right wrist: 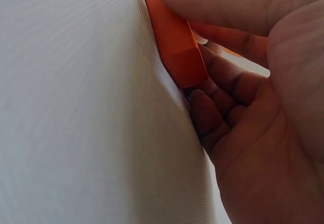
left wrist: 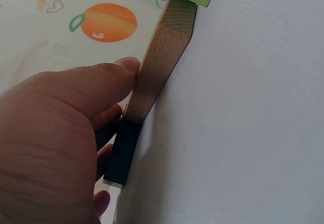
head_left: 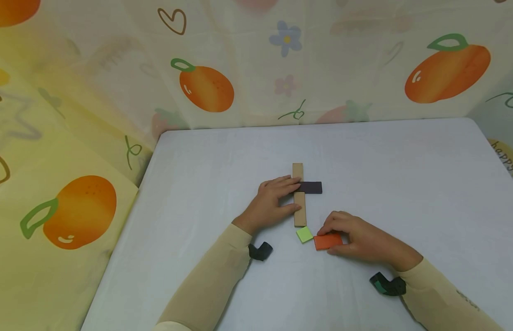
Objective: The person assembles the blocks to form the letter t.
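Observation:
A wooden block lies lengthwise on the white table, with a dark block crosswise at its far end and another wooden block beyond that. My left hand reaches in from the left, fingers fairly straight. Its fingertips touch the dark block, and the thumb touches the nearer wooden block, as the left wrist view also shows. A light green block sits turned at an angle by the near end. Beside it, my right hand pinches an orange block between thumb and fingers, low at the table surface.
The white table extends around the blocks on every side. Behind it and at the left hangs a cloth printed with fruit and flowers. A dark wrist device sits by each sleeve, left and right.

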`<state>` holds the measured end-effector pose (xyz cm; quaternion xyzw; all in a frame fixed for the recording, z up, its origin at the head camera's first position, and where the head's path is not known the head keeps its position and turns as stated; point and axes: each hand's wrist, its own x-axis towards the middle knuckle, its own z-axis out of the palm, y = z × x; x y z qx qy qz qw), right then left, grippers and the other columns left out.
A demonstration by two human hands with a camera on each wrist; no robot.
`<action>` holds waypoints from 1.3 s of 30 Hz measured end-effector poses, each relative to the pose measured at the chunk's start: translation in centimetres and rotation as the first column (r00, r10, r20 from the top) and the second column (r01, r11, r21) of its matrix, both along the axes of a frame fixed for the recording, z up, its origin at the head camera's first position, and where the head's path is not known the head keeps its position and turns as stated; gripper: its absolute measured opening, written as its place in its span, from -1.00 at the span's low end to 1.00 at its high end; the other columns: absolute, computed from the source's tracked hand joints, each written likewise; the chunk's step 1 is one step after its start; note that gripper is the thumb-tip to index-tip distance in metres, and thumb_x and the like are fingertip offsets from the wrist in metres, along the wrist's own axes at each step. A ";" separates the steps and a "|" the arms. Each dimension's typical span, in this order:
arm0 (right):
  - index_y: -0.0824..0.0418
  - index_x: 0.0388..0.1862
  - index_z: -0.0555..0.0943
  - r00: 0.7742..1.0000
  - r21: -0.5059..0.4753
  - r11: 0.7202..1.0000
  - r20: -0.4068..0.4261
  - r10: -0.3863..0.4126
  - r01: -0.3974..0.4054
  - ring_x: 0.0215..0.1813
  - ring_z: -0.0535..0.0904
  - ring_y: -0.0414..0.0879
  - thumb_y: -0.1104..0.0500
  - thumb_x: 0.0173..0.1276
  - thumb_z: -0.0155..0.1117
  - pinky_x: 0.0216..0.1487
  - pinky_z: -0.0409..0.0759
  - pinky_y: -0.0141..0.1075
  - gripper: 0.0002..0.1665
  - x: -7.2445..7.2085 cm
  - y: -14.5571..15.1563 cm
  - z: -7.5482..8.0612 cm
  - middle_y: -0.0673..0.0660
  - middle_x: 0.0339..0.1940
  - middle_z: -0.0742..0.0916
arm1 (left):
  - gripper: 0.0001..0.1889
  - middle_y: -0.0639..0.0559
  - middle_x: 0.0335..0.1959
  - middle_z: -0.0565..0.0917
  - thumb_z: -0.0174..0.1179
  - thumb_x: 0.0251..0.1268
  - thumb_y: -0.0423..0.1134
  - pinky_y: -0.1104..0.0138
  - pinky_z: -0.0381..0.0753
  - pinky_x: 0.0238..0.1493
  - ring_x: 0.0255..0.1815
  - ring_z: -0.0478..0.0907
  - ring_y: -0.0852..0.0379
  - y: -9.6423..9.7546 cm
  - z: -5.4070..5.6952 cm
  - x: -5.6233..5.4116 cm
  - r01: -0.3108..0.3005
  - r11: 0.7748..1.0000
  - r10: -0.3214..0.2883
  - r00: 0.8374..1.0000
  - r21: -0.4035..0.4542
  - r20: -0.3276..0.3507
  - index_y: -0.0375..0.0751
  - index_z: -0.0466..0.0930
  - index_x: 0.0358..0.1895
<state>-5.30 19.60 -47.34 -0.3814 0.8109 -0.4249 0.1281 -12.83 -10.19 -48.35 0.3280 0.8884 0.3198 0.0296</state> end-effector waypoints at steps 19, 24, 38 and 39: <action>0.02 0.17 0.77 1.000 -0.010 1.000 0.030 0.004 -0.004 0.03 0.61 -0.16 0.18 0.44 0.62 0.08 0.64 -0.25 -0.64 0.1 -0.2 0.1 -0.12 0.09 0.71 | -0.37 0.12 0.61 0.46 0.45 0.53 -0.03 -0.06 0.11 0.55 0.69 0.21 0.09 0.0 0.1 0.1 -0.004 1.000 0.004 1.000 0.004 -0.002 -0.16 0.56 0.55; 0.04 0.18 0.77 1.000 -0.005 1.000 0.030 -0.002 0.002 0.02 0.61 -0.16 0.18 0.44 0.62 0.08 0.64 -0.25 -0.62 0.1 -0.3 0.2 -0.12 0.08 0.72 | -0.36 0.11 0.62 0.45 0.45 0.53 -0.03 -0.08 0.11 0.55 0.69 0.21 0.07 0.1 0.1 0.0 -0.001 1.000 0.001 1.000 0.002 0.004 -0.16 0.56 0.55; 0.12 0.19 0.75 0.994 -0.021 0.996 -0.059 -0.086 0.085 0.01 0.61 -0.16 0.18 0.47 0.58 0.04 0.62 -0.30 -0.65 -0.3 0.0 -0.2 -0.11 0.06 0.72 | -0.35 0.11 0.62 0.46 0.45 0.53 -0.01 -0.06 0.10 0.56 0.70 0.18 0.11 0.0 0.1 -0.1 -0.003 1.000 0.003 1.000 0.000 -0.004 -0.15 0.55 0.56; 0.13 0.19 0.75 0.991 -0.028 0.994 -0.083 -0.105 0.103 0.03 0.61 -0.16 0.19 0.49 0.56 0.07 0.61 -0.31 -0.66 -0.4 0.2 -0.2 -0.10 0.07 0.72 | -0.35 0.11 0.61 0.46 0.45 0.53 0.00 -0.05 0.10 0.56 0.70 0.18 0.11 0.0 0.1 -0.1 -0.004 1.000 0.004 1.000 0.006 -0.007 -0.14 0.55 0.56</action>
